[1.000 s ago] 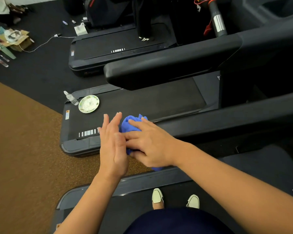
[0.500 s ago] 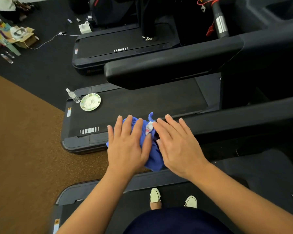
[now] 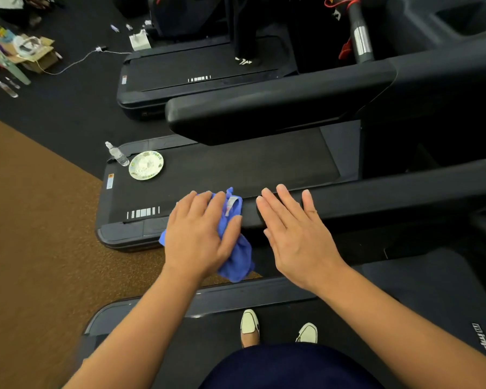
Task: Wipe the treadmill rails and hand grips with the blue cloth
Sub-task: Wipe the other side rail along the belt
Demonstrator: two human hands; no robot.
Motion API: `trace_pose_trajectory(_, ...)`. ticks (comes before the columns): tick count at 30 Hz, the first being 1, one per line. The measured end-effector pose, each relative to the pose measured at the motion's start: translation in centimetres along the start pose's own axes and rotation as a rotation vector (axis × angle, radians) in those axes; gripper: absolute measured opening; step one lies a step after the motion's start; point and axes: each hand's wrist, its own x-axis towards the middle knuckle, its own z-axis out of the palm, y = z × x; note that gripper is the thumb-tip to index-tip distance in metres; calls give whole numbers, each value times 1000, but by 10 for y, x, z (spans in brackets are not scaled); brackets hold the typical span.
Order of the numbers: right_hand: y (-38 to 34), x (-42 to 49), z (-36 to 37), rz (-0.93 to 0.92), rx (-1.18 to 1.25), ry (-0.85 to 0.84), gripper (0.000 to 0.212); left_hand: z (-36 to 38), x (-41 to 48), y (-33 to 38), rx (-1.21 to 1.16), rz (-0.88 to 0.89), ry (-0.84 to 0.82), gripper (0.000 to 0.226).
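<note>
Fingers (image 3: pixel 201 204) of left hand (image 3: pixel 199 237) straight, close together, laid flat on top of crumpled blue cloth (image 3: pixel 237 259); thumb lies along the cloth's 3 o'clock side. Cloth sits on the near end of the black padded treadmill side rail (image 3: pixel 376 197), just below frame centre, bunched under the palm, with a fold hanging out at the hand's 5 o'clock and a small white tag showing at 1 o'clock. Right hand (image 3: pixel 298 240) at 3 o'clock of the cloth, apart from it, palm down over the same rail, fingers (image 3: pixel 288 202) straight and slightly spread, holding nothing; cannot tell if it touches the rail.

Neighbouring black treadmill belt (image 3: pixel 236 169) lies beyond the hands at 12 o'clock. Round pale patterned plate (image 3: pixel 146 165) on it at 10 o'clock of the cloth, small clear plastic bottle (image 3: pixel 117 154) touching or just beside the plate at its 10 o'clock. Second black rail (image 3: pixel 264 113) further up at 12. Pair of cream shoes (image 3: pixel 249 322) at 6 o'clock on the near belt. Brown carpet (image 3: pixel 40 220) at 9 o'clock. Cardboard clutter (image 3: pixel 28 51) on the floor at the frame's 10 o'clock corner.
</note>
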Motion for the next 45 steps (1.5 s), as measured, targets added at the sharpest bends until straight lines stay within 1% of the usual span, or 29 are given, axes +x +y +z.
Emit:
trace_pose_trajectory(2,3,-3,-2,6,-27,-27,53,-2,0,-6,-80,-27,26,50)
trace_pose_trajectory(4,6,-10,-3,10,-46,-47,55,-1,-4,0,-140,-186,57,47)
trace_pose_trajectory(6,8,-17,-3,12,-52,-52,56,2,-7,13,-96,-322,78,49)
trace_pose_trajectory(7,8,-20,-3,9,-53,-58,57,4,-8,20,-48,-332,88,48)
trace_pose_trajectory(8,7,-21,-3,7,-53,-66,57,5,-7,27,-14,-302,95,46)
trace_pose_trajectory(10,5,-22,-2,7,-51,-72,58,4,-4,34,20,-154,87,41)
trace_pose_trajectory(12,6,-21,-2,3,-35,-59,58,1,3,25,15,13,47,41)
trace_pose_trajectory(13,7,-20,-2,-3,-22,-46,57,0,5,16,-8,57,21,43)
trace_pose_trajectory(14,10,-20,-2,-8,-9,-26,55,-3,6,7,-42,53,-3,44)
trace_pose_trajectory(15,13,-19,0,-12,5,-8,54,-5,5,-1,-83,9,-12,44)
trace_pose_trajectory(18,19,-21,5,-11,53,15,56,-6,-7,-5,-205,-179,72,41)
trace_pose_trajectory(20,20,-21,8,-18,52,17,58,-2,-10,4,-205,-286,113,40)
trace_pose_trajectory(21,21,-21,9,-20,47,20,58,0,-7,10,-157,-318,111,40)
trace_pose_trajectory(23,22,-19,11,-11,57,41,58,-1,6,21,-24,-315,65,40)
trace_pose_trajectory(25,21,-17,11,6,84,59,57,-4,22,28,46,-236,-35,41)
trace_pose_trajectory(27,21,-17,12,15,96,64,57,-5,33,26,31,-126,-115,46)
trace_pose_trajectory(28,21,-17,13,14,96,63,58,-7,34,20,-5,-101,-134,47)
trace_pose_trajectory(29,20,-17,13,12,92,56,58,-8,31,12,-52,-122,-128,46)
trace_pose_trajectory(30,20,-18,12,9,84,47,58,-10,26,4,-100,-186,-93,42)
trace_pose_trajectory(32,20,-18,11,2,68,32,59,-13,12,-8,-199,-401,-20,35)
trace_pose_trajectory(34,20,-19,11,1,62,14,60,-12,-1,-8,-343,-621,-1,35)
trace_pose_trajectory(35,21,-19,11,1,62,9,60,-11,-4,-6,-405,-684,5,35)
trace_pose_trajectory(36,21,-19,10,-1,61,9,61,-10,-5,-3,-418,-706,11,34)
trace_pose_trajectory(37,21,-19,10,-4,57,12,61,-10,-4,-2,-355,-676,21,32)
trace_pose_trajectory(38,20,-19,10,-4,56,14,62,-9,1,-2,-234,-588,16,32)
trace_pose_trajectory(40,18,-18,9,3,58,21,62,-6,18,4,-24,-340,-56,34)
trace_pose_trajectory(41,18,-18,10,6,56,23,63,-5,28,10,28,-260,-98,31)
trace_pose_trajectory(43,17,-18,11,14,48,17,65,-6,42,26,25,-176,-158,27)
trace_pose_trajectory(45,16,-18,11,19,43,10,66,-8,39,34,-2,-73,-146,35)
